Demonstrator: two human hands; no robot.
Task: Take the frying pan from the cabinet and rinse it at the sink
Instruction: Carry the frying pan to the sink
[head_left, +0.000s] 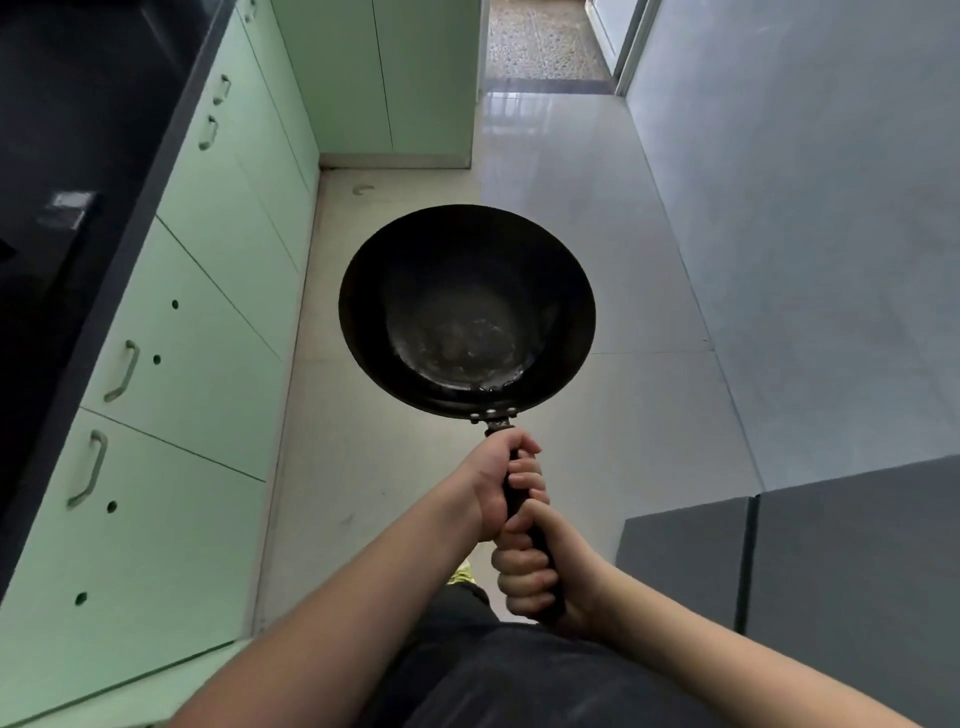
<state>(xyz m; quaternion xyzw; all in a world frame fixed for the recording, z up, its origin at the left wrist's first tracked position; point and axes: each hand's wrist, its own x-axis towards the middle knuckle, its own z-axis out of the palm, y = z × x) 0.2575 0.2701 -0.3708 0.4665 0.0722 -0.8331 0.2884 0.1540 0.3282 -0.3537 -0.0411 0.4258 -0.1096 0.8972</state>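
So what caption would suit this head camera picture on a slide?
Both hands, left hand ahead of right hand, grip the black frying pan by its handle above the kitchen floor, beside green cabinets.

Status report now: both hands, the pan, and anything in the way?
Left hand and right hand both grip the handle. Frying pan held out over the floor, open side up. Cabinets on the left. Path ahead looks open; sink not in view.
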